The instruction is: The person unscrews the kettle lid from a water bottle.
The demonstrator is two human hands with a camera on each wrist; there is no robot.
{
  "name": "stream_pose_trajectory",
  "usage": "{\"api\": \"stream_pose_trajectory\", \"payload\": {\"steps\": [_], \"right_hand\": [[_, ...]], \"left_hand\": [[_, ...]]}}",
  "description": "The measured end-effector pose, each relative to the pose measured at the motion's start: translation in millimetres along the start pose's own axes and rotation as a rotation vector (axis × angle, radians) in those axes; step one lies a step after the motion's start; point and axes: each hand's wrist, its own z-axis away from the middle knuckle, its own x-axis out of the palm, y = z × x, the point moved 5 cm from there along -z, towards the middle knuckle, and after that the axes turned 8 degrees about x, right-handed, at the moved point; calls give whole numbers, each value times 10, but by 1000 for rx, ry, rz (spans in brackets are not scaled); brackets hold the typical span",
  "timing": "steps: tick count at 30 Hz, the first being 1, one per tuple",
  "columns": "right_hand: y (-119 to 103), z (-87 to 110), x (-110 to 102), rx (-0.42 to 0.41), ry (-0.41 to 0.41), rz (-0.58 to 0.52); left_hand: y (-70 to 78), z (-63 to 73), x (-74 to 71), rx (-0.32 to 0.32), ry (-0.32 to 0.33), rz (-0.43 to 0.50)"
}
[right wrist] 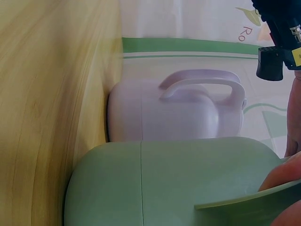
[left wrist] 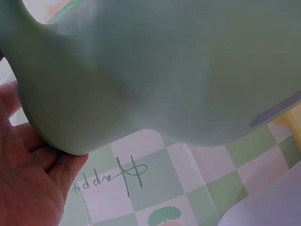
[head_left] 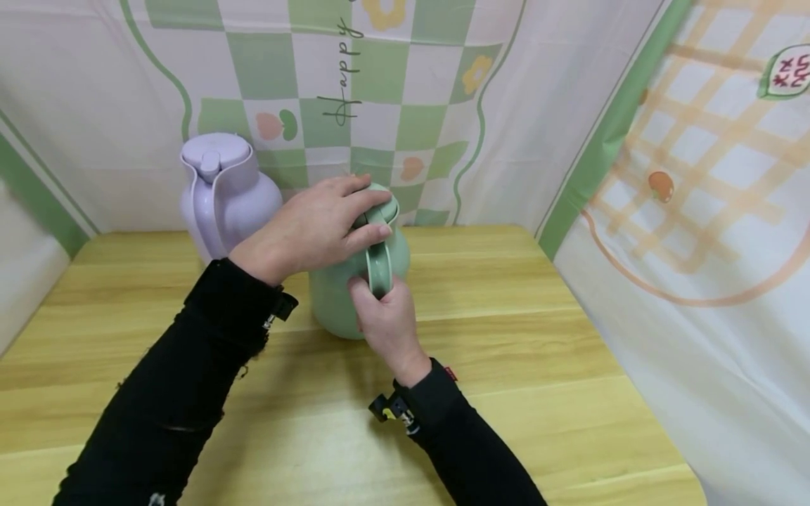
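Observation:
A pale green vacuum jug (head_left: 338,302) stands upright on the wooden table, its handle facing the person. My right hand (head_left: 394,327) grips the lower part of that handle (head_left: 380,270), with the thumb against its side. Over the top lies my left hand (head_left: 313,221), its fingers and thumb spread around the green lid (head_left: 382,209) and partly covering it. In the left wrist view, fingertips of the left hand (left wrist: 33,174) rest along the rim of the jug's top. The right wrist view shows the green jug's side (right wrist: 174,174) close up, with right-hand fingers (right wrist: 282,176) at the handle.
A lilac jug (head_left: 253,204) of similar shape stands behind and left of the green one, near the table's back edge. The wooden table (head_left: 506,365) extends to the right and front. Printed cloth (head_left: 430,126) with green checks hangs at the back.

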Motion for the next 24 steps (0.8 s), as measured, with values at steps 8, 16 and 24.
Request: {"api": "stream_pose_trajectory", "payload": {"steps": [8,16,24], "right_hand": [[-6,-4,-1,2,14,8],[-3,-1,-8,-13,12,18],[-1,-2,-13,-28,11,17]], "left_hand": [[43,-18,0,-35,47,-42],[86,-30,-9,-56,85,-70],[106,-38,-2,-98,93,-97]]}}
